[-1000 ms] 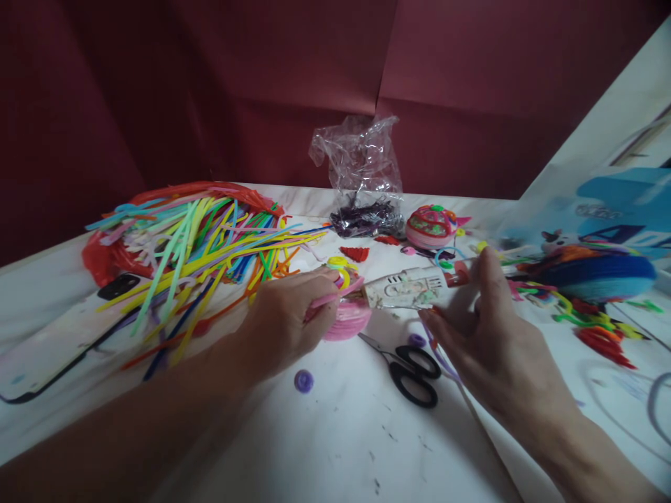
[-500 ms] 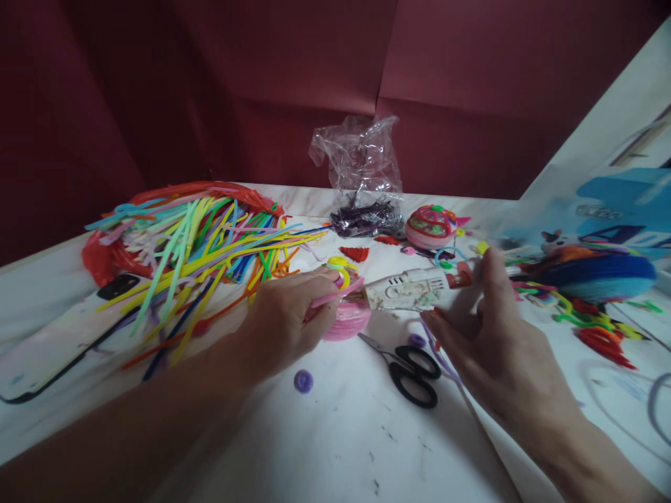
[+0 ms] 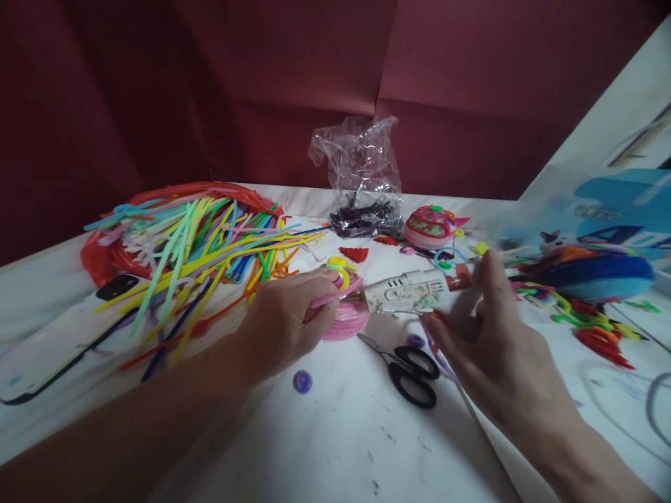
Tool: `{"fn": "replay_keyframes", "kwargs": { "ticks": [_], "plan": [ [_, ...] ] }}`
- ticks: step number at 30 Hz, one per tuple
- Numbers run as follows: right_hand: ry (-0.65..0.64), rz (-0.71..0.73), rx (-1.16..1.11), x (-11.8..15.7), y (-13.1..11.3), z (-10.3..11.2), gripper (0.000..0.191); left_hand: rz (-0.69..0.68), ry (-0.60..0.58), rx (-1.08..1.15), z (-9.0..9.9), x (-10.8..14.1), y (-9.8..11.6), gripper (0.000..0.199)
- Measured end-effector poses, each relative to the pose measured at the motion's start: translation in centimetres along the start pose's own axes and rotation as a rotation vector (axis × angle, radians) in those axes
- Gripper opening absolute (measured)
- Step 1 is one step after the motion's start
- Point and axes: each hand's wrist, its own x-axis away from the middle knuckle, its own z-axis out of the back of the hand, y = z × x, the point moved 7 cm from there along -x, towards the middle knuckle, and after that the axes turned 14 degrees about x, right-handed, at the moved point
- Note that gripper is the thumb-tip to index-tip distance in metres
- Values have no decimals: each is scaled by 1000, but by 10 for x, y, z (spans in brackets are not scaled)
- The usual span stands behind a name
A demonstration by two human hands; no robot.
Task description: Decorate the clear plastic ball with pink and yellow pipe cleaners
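My left hand (image 3: 293, 318) is closed on a pink pipe-cleaner piece (image 3: 343, 320), with yellow coils (image 3: 342, 269) showing just above the fingers. My right hand (image 3: 498, 349) is wrapped round the back of a white glue gun (image 3: 406, 292), its thumb raised. The gun points left and its nozzle end meets the pink piece beside my left fingers. Below the gun lie black-handled scissors (image 3: 414, 376) with their blades toward the pink piece. Purple coils (image 3: 302, 381) sit on the white table (image 3: 335, 447).
A heap of coloured pipe cleaners (image 3: 183, 244) and a phone (image 3: 57, 335) are at left. At the back stand a clear plastic bag (image 3: 364, 168) and a pink decorated ball (image 3: 430, 227). A blue fuzzy piece (image 3: 602, 276) and coloured scraps (image 3: 602, 342) lie at right.
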Motion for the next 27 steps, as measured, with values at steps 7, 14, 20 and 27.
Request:
{"fn": "replay_keyframes", "kwargs": {
  "ticks": [7,14,20,27],
  "plan": [
    [-5,-6,39,-4,5,-4,80,7,-7,-8,1,0,1,15],
    [-86,-25,-29,-1,3,-2,83,0,-10,-6,1,-2,3,15],
    [-147,-31,-16,-6,9,-11,89,15,-12,7,1,-1,1,15],
    [-206,-16,-117,-10,25,-19,91,-2,-1,33,2,0,1,15]
  ]
}}
